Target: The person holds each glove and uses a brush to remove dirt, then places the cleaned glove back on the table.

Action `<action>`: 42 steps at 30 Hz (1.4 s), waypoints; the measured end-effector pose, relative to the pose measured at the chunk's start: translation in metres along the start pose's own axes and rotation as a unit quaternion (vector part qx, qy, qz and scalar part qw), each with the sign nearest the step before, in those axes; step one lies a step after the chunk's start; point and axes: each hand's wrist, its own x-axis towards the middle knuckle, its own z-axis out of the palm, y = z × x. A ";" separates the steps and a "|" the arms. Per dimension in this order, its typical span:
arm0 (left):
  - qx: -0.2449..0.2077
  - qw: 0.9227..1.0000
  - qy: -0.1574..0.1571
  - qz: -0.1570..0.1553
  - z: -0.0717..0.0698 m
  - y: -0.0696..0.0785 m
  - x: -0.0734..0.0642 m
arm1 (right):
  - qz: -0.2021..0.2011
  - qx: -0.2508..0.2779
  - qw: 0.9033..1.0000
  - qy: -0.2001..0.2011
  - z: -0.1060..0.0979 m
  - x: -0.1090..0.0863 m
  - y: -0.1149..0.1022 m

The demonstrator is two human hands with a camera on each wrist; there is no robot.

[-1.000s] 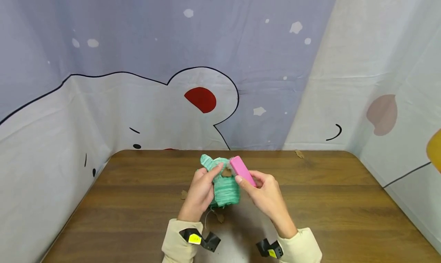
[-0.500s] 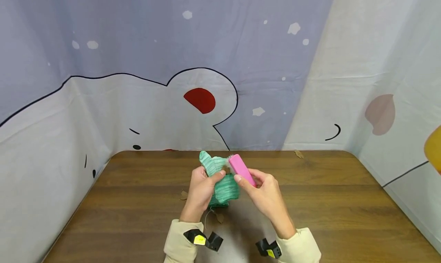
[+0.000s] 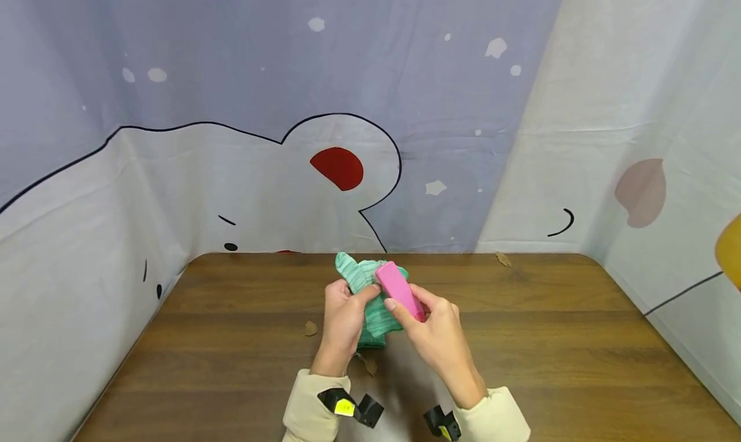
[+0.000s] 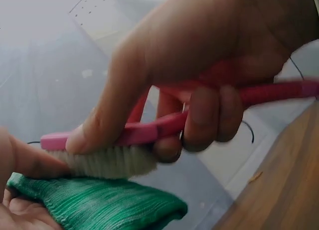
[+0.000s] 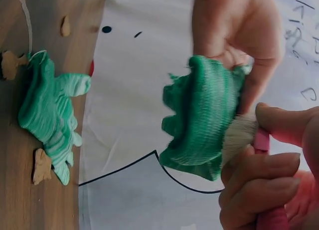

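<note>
My left hand (image 3: 341,320) holds up a green striped knit glove (image 3: 379,316), its thumb pressed over the near face. In my right hand (image 3: 442,339) is a pink brush (image 3: 396,289), thumb along the back of its head and fingers curled round the handle. Its pale bristles (image 4: 114,162) meet the glove's surface beside the left thumb, as the left wrist view shows. The right wrist view shows the glove's open cuff (image 5: 197,115) and a second green glove (image 5: 47,108) lying on the table beneath, largely hidden by the hands in the head view.
Dry brown leaves lie on the wooden table (image 3: 550,352): one leaf (image 3: 311,328) left of the hands, another leaf (image 3: 369,365) near the wrists, and a third leaf (image 3: 503,259) at the back edge. A patterned curtain (image 3: 451,139) hangs behind the table.
The brush has moved left and lies over the glove's face. The brown patch seen on the glove earlier is out of sight. The left thumb has shifted inward and the glove has tilted.
</note>
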 end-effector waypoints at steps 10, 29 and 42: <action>0.022 1.000 0.014 0.016 -0.003 0.004 -0.001 | 0.000 -0.017 0.998 0.053 0.001 0.002 0.006; 0.025 0.999 -0.017 -0.027 -0.001 0.005 0.000 | 0.053 0.064 0.993 0.090 -0.014 0.010 0.016; 0.051 0.997 -0.045 -0.020 -0.005 0.005 -0.001 | 0.005 0.084 0.996 0.030 -0.001 -0.001 -0.005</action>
